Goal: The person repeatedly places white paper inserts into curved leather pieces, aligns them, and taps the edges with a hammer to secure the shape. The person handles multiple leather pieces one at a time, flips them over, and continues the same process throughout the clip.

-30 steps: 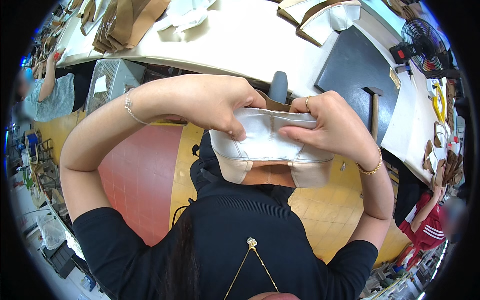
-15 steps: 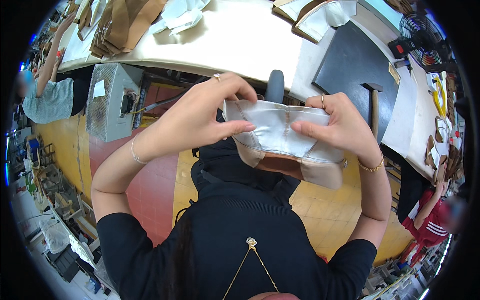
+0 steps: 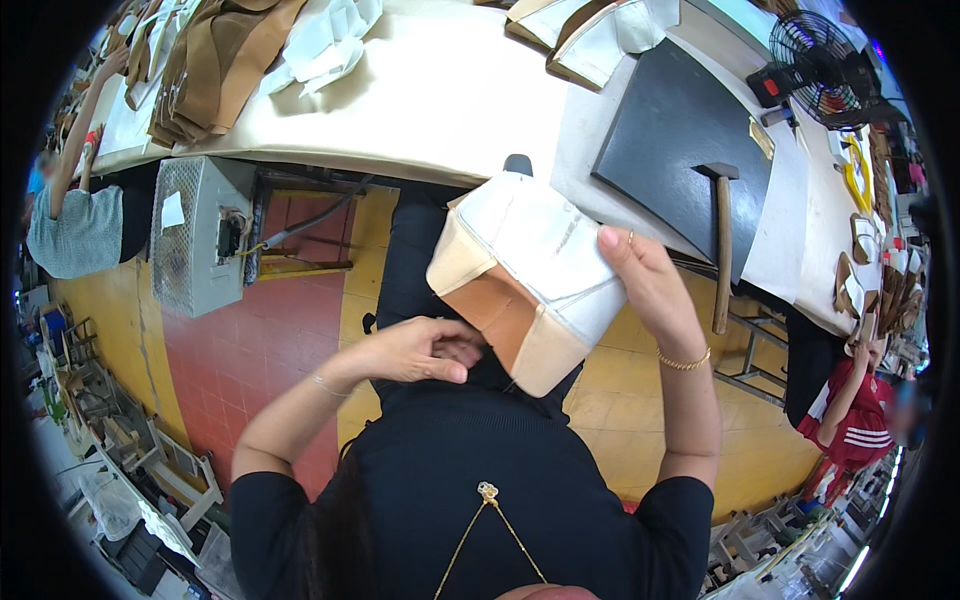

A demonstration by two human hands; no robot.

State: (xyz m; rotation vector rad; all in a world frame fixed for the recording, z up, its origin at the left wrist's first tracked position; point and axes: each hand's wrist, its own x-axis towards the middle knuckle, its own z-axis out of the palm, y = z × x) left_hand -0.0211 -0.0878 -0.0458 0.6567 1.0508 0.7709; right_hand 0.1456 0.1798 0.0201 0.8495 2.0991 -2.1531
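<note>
A stitched leather shoe upper (image 3: 540, 240) with a white face, beige panels and a brown inside hangs tilted over my lap. My right hand (image 3: 650, 285) grips its right side, thumb on the white face and the other fingers mostly hidden behind. Below its left edge is my left hand (image 3: 425, 350), fingers loosely curled, thumb apart, and nothing seen in it. A dark rounded post (image 3: 518, 164) shows just above the upper, at the table's edge.
On the cream table (image 3: 450, 90) lie brown leather pieces (image 3: 220, 70), crumpled white pieces (image 3: 325, 45) and more uppers (image 3: 600, 40). A hammer (image 3: 723, 240) rests across a black board (image 3: 670, 140). A fan (image 3: 815, 65) stands far right; a metal box (image 3: 205, 235) is left. Two co-workers flank me.
My left hand has let go of the upper and dropped down toward my lap. The upper has turned and tilted, held by my right hand, showing more of its brown inside.
</note>
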